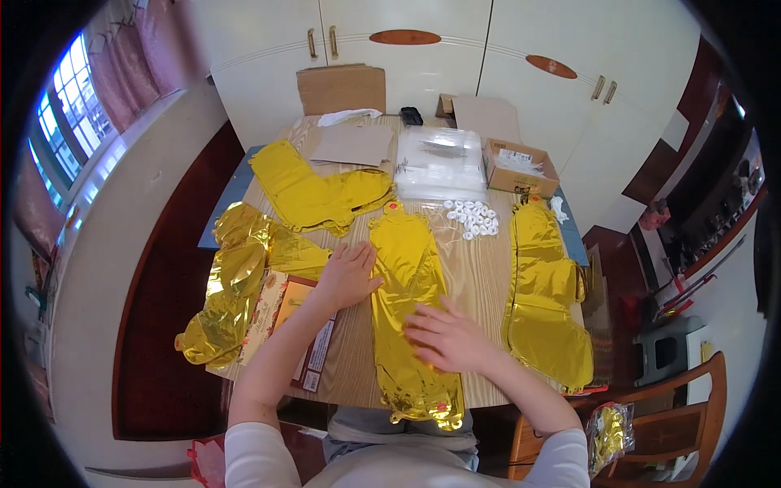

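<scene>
1. Reference: clock centred on the middle gold foil piece [407,268], with 12 pointing away from the person. It lies lengthwise on the wood-grain table [480,276], upper end at 12; its lower end at 6 reaches past the near edge.
2. Left hand [348,275], at 10: palm down, fingers extended, pinching nothing visible. Fingertips and thumb meet the foil's left border. Judged purpose: to steady that side.
3. Right hand [441,333], at 4: laid over the foil, fingers loosely spread, not closed around it. The placement appears suited to pressing the creased surface flat. Contact beneath the palm cannot be told.
4. Other foil: one bent piece [305,195] at 11, a crumpled one [232,285] at 9, a flatter one [543,293] at 3. All stand apart from the middle piece, presumably to leave the working strip free.
5. White rings [472,218], at 1, lie grouped just beside the foil's upper end, seemingly for easy reach.
6. Clear plastic bags [439,167], at 12, and a cardboard box [521,171], at 1, sit toward the far edge, likely out of the hands' way.
</scene>
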Demonstrator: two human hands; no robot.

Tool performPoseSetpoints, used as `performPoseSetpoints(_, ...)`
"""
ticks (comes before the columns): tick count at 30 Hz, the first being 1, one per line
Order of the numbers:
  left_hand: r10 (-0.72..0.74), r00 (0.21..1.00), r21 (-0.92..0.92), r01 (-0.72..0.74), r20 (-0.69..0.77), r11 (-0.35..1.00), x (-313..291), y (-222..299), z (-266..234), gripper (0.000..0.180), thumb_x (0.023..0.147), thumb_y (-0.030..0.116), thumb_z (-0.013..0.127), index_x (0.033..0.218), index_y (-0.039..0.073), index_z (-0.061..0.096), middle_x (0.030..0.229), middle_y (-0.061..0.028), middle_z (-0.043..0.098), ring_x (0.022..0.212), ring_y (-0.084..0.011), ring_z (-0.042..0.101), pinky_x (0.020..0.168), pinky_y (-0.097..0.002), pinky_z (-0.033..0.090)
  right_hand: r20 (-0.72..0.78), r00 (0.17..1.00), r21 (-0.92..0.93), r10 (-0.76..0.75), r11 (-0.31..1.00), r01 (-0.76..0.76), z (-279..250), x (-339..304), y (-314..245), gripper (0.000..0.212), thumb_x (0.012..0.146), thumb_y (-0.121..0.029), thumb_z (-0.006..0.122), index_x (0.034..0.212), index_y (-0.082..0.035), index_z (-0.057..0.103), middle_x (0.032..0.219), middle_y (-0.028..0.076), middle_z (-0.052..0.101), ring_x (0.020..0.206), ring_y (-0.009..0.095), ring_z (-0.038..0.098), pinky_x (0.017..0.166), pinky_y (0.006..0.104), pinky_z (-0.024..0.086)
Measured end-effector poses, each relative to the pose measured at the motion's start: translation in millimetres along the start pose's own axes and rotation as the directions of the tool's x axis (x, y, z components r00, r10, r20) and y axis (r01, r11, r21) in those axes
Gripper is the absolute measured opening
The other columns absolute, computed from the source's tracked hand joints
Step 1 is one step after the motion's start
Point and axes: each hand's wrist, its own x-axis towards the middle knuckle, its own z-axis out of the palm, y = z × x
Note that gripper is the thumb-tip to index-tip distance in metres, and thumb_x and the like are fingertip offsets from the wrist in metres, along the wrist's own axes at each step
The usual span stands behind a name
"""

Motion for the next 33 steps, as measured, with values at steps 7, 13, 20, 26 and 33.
performPoseSetpoints(7, 0.0, 1.0, 0.047, -0.001, 0.01, 0.999, -0.9, -0.5, 0.3, 0.073, 0.096, 0.056, 0.035, 0.141, -0.001, 0.041, 0.148, -0.0139, 0.042, 0.141, -0.024, 0.033, 0.116, -0.0488, 0.02, 0.096, 0.981, -0.124, -0.169, 0.976, 0.18, 40.0, 36.5, -22.6, 0.042, 0.092, -0.034, 0.057, 0.129, -0.016, 0.057, 0.136, 0.003, 0.054, 0.132, 0.024, 0.044, 0.111, 0.0479, 0.029)
performPoseSetpoints(13, -0.033, 0.995, 0.083, 0.025, 0.091, 0.996, 1.5, -0.4, -12.6, 0.083, 0.093, 0.064, 0.035, 0.143, -0.002, 0.038, 0.15, -0.0156, 0.039, 0.143, -0.0229, 0.028, 0.116, -0.0502, 0.019, 0.192, 0.971, -0.084, -0.142, 0.983, 0.161, 41.6, 32.3, -29.2, 0.043, 0.093, -0.035, 0.055, 0.134, -0.024, 0.054, 0.143, -0.001, 0.048, 0.136, 0.025, 0.039, 0.111, 0.0533, 0.027)
performPoseSetpoints(20, -0.056, 0.998, 0.066, 0.054, 0.042, 0.996, 4.9, -7.7, 3.4, 0.072, 0.098, 0.054, 0.034, 0.145, -0.001, 0.036, 0.151, -0.014, 0.038, 0.144, -0.0222, 0.028, 0.118, -0.0478, 0.016, 0.205, 0.966, 0.027, -0.16, 0.987, 0.158, 38.4, 22.0, -38.6, 0.04, 0.095, -0.036, 0.052, 0.134, -0.026, 0.055, 0.145, -0.002, 0.046, 0.139, 0.026, 0.036, 0.112, 0.0591, 0.023)
performPoseSetpoints(26, -0.122, 0.992, 0.075, 0.119, 0.036, 0.99, 21.7, -9.2, 11.4, 0.063, 0.101, 0.045, 0.032, 0.144, 0.0, 0.038, 0.15, -0.0123, 0.04, 0.143, -0.0207, 0.029, 0.119, -0.0448, 0.015, 0.234, 0.959, 0.072, -0.16, 0.986, 0.147, 41.2, 10.7, -47.4, 0.044, 0.097, -0.037, 0.048, 0.137, -0.019, 0.052, 0.147, 0.001, 0.045, 0.14, 0.028, 0.036, 0.114, 0.0553, 0.024)
performPoseSetpoints(33, -0.189, 0.982, 0.014, 0.189, 0.0, 0.982, 37.4, -17.3, 18.1, 0.059, 0.099, 0.04, 0.038, 0.143, 0.0, 0.039, 0.15, -0.013, 0.039, 0.143, -0.0224, 0.031, 0.117, -0.0452, 0.018, 0.308, 0.932, 0.176, -0.189, 0.974, 0.139, 30.2, 0.0, -66.2, 0.05, 0.1, -0.038, 0.041, 0.141, -0.01, 0.044, 0.148, 0.011, 0.042, 0.14, 0.03, 0.034, 0.115, 0.0519, 0.023)
